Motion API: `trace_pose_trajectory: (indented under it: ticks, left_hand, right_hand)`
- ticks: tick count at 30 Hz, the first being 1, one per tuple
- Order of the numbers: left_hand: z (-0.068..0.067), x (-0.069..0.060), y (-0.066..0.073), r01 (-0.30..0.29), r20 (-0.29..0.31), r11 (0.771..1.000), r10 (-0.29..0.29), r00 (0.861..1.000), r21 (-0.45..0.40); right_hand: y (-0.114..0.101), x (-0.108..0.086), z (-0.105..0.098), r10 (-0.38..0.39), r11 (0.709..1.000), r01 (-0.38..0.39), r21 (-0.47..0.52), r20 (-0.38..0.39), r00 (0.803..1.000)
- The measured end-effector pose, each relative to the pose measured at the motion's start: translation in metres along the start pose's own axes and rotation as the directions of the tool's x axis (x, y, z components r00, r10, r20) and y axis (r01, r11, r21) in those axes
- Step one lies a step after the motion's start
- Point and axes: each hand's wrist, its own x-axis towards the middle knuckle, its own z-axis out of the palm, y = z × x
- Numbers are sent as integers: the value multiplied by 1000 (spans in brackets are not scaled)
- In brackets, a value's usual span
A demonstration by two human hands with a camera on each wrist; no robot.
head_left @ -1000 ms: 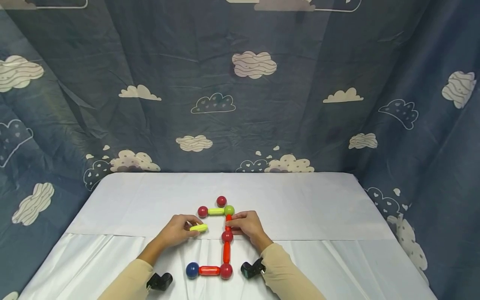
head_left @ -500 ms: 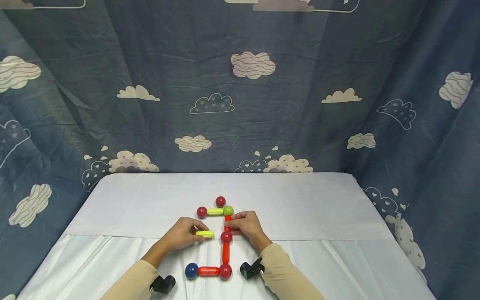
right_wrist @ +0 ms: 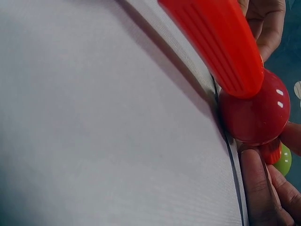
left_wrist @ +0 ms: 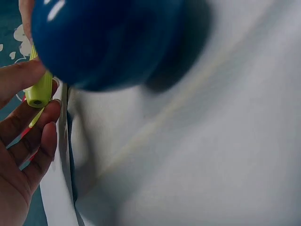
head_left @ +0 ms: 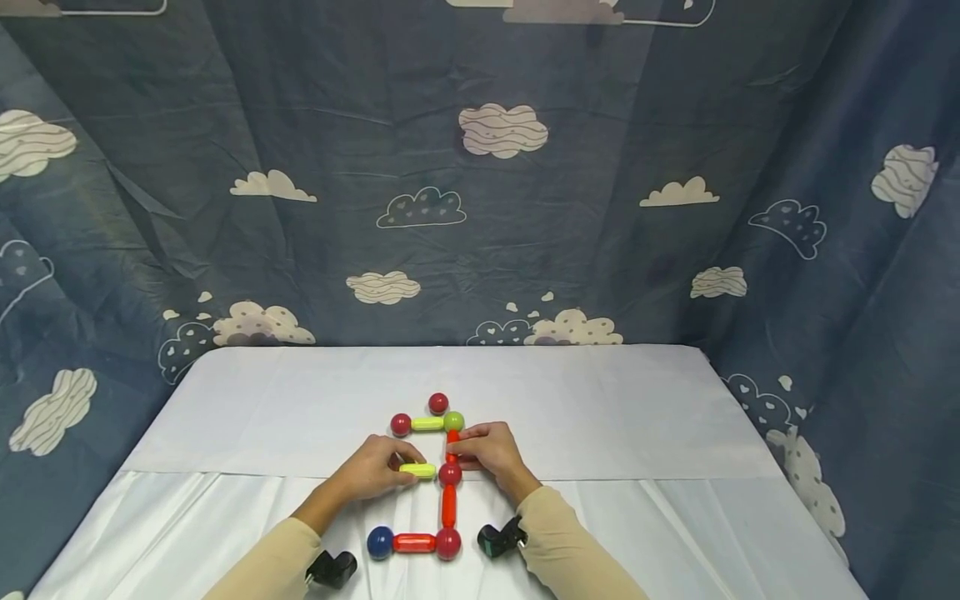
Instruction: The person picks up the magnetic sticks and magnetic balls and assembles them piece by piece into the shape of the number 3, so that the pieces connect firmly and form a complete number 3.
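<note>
My left hand (head_left: 375,468) pinches a yellow-green rod (head_left: 417,471) between thumb and fingers. The rod's free end points at the middle red ball (head_left: 450,474); whether they touch I cannot tell. My right hand (head_left: 491,452) pinches the upper red rod (head_left: 452,448), which joins that ball to a green ball (head_left: 453,421). From the green ball another yellow-green rod (head_left: 427,424) runs left to a red ball (head_left: 401,425). Below the middle ball, a red rod (head_left: 448,506) leads to a lower red ball (head_left: 448,543), then a sideways red rod (head_left: 415,543) and a blue ball (head_left: 380,542).
Another red ball (head_left: 438,403) lies behind the green ball. Everything rests on a white cloth-covered table (head_left: 600,417), with a seam across it. A dark cloud-patterned curtain (head_left: 570,250) hangs behind and at the sides.
My left hand has moved right and slightly nearer with the yellow-green rod, bringing its end up to the middle red ball. The right hand keeps its hold on the red rod.
</note>
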Motion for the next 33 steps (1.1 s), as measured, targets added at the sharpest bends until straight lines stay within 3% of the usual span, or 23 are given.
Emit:
trace_pose_trajectory:
  ticks: [17, 33]
  left_hand:
    - [4, 1, 1, 46, 12, 999, -46, 999, -10]
    - [0, -4, -3, 38, -22, 998, -39, 999, -48]
  right_hand:
    - [1, 0, 0, 0, 1000, 0, 9, 4, 1000]
    - [1, 0, 0, -6, 1000, 6, 0, -1, 1000]
